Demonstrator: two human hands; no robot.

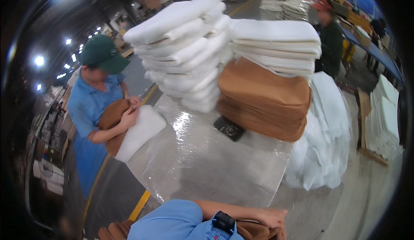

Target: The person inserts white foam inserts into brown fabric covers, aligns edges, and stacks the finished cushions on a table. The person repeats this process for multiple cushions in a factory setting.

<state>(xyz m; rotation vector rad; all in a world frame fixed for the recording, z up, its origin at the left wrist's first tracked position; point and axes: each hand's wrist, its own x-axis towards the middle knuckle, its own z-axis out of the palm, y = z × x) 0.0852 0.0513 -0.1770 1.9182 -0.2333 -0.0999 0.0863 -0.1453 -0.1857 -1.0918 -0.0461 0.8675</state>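
Brown fabric (255, 229) close against the blue shirt (170, 219), near the plastic-covered table (220, 175).
Left hand (273, 219) is at it, grip unclear; right hand not visible. Probably a gathering step; next move calls for firm hold.

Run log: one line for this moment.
left hand: at brown fabric, grip unclear | right hand: not visible | plastic-covered surface: brown stack under folded white pads | co-worker: hands at brown piece

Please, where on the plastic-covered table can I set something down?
Bare: near half of the table, before the black device, and the patch between that device and the white pad at left. Crowded: the far side, with the white padding stack and brown fabric stack.
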